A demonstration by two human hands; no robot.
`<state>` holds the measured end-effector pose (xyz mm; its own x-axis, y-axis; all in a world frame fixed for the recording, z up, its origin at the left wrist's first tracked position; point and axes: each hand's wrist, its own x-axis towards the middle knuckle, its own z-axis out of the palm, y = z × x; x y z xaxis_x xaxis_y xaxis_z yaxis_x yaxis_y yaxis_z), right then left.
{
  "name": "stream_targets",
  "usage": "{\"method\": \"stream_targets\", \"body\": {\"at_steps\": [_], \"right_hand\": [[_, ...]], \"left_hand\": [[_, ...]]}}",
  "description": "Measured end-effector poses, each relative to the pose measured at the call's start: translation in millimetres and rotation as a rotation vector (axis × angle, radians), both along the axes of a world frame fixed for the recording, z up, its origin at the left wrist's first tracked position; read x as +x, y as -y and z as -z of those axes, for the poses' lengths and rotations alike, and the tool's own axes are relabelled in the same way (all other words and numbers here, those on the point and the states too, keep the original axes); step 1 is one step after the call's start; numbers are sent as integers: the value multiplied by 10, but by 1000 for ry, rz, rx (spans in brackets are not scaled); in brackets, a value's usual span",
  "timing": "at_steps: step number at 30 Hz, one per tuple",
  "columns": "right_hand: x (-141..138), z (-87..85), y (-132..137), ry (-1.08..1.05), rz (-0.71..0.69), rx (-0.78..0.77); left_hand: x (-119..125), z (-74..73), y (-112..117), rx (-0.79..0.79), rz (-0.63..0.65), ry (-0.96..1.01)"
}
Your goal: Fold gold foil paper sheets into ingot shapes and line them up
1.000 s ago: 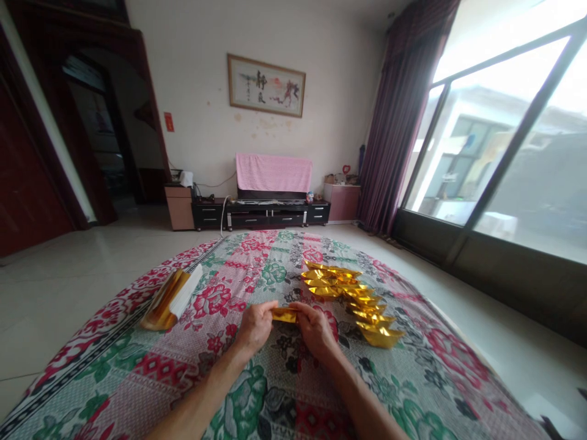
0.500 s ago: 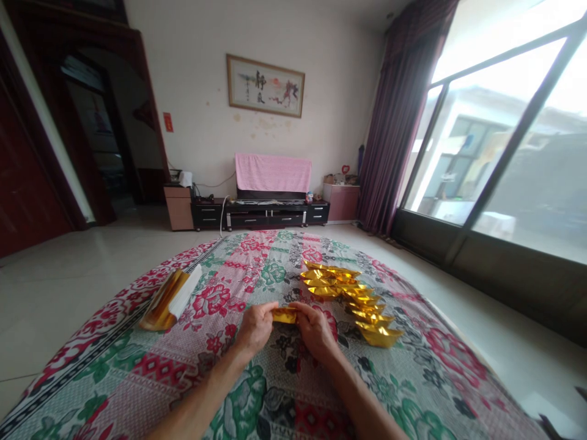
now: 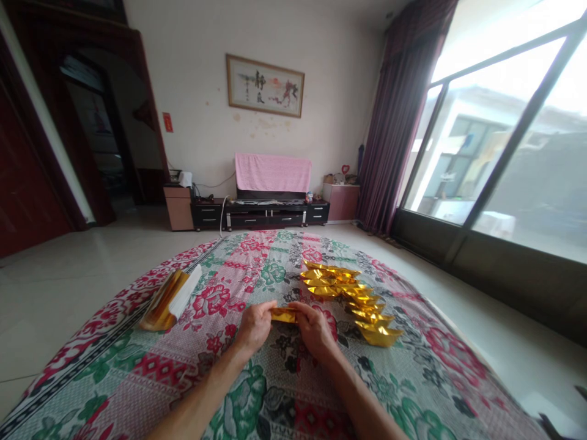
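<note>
Between my hands is a small strip of folded gold foil paper [image 3: 284,315], held above the patterned cloth. My left hand [image 3: 255,325] pinches its left end between thumb and fingers. The right end is gripped the same way by my right hand [image 3: 314,326]. Just to the right lie several finished-looking gold paper ingots [image 3: 380,334], boat-shaped and set in overlapping rows. On the left rests a stack of gold foil sheets [image 3: 166,300], with a white sheet [image 3: 187,294] along its right side. My fingers hide both ends of the held piece.
A floral cloth [image 3: 270,272] in pink, green and grey covers the rounded surface before me. Beyond it stand a low black TV cabinet [image 3: 263,219] and a screen under a pink towel [image 3: 273,172]. Large windows [image 3: 495,153] and a purple curtain [image 3: 389,122] are at the right.
My left hand and the left end of the foil piece have shifted very slightly left. The grip of both hands stays the same; the ingots and stack have not moved.
</note>
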<state>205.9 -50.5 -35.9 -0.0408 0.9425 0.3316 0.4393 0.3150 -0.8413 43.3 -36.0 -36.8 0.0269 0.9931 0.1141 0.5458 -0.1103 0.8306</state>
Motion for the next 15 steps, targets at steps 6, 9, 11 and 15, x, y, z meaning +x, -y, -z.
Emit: {"method": "stream_targets", "body": {"at_steps": [6, 9, 11, 15], "right_hand": [[-4, -39, 15, 24, 12, -13], [-5, -33, 7, 19, 16, -12], [-6, -24, 3, 8, 15, -8], [-4, -12, 2, -8, 19, -6]], "left_hand": [[2, 26, -15, 7, 5, 4], [6, 18, -7, 2, 3, 0], [8, 14, 0, -6, -1, -2], [11, 18, 14, 12, -2, -8]]}}
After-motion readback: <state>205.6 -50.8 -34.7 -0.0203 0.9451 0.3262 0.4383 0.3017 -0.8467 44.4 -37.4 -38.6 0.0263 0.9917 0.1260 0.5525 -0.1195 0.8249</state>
